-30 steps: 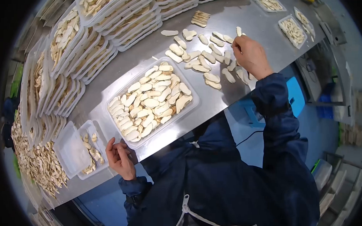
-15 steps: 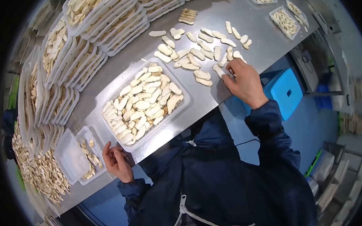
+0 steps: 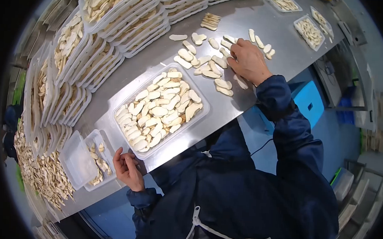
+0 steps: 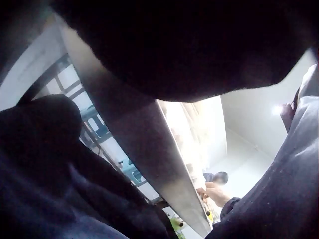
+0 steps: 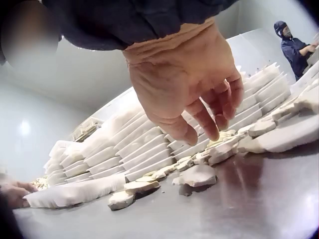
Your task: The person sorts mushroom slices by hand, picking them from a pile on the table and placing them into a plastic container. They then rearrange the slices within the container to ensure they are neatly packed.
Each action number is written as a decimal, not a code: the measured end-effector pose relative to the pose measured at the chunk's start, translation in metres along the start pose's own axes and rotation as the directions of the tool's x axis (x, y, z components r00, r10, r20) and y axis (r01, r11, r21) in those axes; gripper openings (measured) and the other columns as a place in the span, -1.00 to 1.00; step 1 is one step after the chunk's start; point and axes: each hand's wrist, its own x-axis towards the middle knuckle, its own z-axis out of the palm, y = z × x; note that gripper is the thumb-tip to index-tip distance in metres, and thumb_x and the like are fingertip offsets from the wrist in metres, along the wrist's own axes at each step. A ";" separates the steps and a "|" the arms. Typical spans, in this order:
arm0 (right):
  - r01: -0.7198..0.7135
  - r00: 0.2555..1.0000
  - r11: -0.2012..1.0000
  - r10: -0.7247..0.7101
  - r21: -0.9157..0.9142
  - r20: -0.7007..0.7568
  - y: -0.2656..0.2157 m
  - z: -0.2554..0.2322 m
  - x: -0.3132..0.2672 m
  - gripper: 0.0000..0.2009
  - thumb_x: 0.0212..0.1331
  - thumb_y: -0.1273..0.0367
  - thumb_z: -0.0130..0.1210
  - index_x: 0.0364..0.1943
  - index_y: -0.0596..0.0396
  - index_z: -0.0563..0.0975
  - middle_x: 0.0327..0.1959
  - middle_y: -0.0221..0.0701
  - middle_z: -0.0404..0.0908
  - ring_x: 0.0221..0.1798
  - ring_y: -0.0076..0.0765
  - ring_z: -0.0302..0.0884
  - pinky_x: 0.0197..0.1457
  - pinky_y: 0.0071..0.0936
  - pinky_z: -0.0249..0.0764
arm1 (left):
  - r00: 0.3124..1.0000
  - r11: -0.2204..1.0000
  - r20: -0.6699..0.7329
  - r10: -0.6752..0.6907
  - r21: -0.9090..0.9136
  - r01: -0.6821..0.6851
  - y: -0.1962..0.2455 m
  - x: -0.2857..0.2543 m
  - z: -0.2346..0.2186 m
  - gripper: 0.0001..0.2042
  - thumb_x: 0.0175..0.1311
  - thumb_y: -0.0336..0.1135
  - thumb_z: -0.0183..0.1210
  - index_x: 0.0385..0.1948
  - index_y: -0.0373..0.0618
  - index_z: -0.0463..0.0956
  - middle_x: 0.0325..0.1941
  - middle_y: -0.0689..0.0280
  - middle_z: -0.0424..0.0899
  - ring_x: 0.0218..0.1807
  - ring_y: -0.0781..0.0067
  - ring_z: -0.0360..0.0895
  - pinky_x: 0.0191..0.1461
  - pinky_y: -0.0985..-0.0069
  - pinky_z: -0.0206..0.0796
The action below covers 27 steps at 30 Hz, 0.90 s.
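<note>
My right hand [image 3: 250, 62] is low over the pale loose mushroom slices [image 3: 185, 54] spread on the steel table, covering some of them. In the right wrist view, the fingers of this hand [image 5: 184, 74] hang loosely bent just above the slices [image 5: 197, 177], thumb apart, with nothing seen between them. The left hand [image 3: 128, 170] rests at the table's front edge, its fingers loosely curled and holding nothing. Beside it sits a clear plastic tray [image 3: 207, 105] filled with neatly laid slices. The left wrist view is mostly dark sleeve.
Tall stacks of filled trays [image 3: 108, 19] line the back left. A heap of slices [image 3: 44, 173] lies at far left, near a small tray [image 3: 79, 159]. A neat row of slices [image 3: 210, 21] and further trays [image 3: 308, 32] stand beyond. A blue stool [image 3: 309, 105] is below.
My right hand moved from the right side of the loose slices toward the front edge, then back and left over them. Several slices it covered at the right now show. The left hand stays put.
</note>
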 end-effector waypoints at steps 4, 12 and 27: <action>0.066 0.997 0.996 -0.068 -0.064 -0.028 0.006 0.012 0.003 -0.85 0.02 0.38 0.13 -0.48 0.21 0.53 -0.38 -0.21 0.49 -0.21 -0.01 0.47 -0.12 -0.14 0.43 | 1.000 1.000 0.000 -0.007 -0.007 0.007 -0.001 0.000 0.000 -0.72 0.43 -0.47 -0.01 0.12 -0.28 0.38 -0.40 0.37 0.49 -0.45 0.75 0.29 -0.37 0.77 0.15; -0.057 0.998 0.995 0.054 -0.083 -0.040 0.018 0.001 0.006 -0.81 -0.03 0.37 0.10 -0.38 0.22 0.58 -0.35 -0.19 0.56 -0.17 -0.02 0.51 -0.07 -0.16 0.42 | 1.000 1.000 0.002 -0.012 0.001 0.012 -0.001 0.000 -0.002 -0.71 0.41 -0.46 0.01 0.12 -0.30 0.38 -0.37 0.32 0.51 -0.45 0.72 0.33 -0.37 0.75 0.20; -0.037 0.998 0.995 0.042 -0.087 0.050 -0.003 0.005 -0.012 -0.80 -0.08 0.37 0.15 -0.38 0.22 0.54 -0.32 -0.15 0.54 -0.14 0.00 0.49 -0.05 -0.14 0.40 | 1.000 0.999 0.008 -0.014 -0.031 0.014 -0.002 -0.001 -0.002 -0.71 0.40 -0.47 0.02 0.12 -0.30 0.39 -0.36 0.33 0.52 -0.43 0.70 0.34 -0.34 0.74 0.21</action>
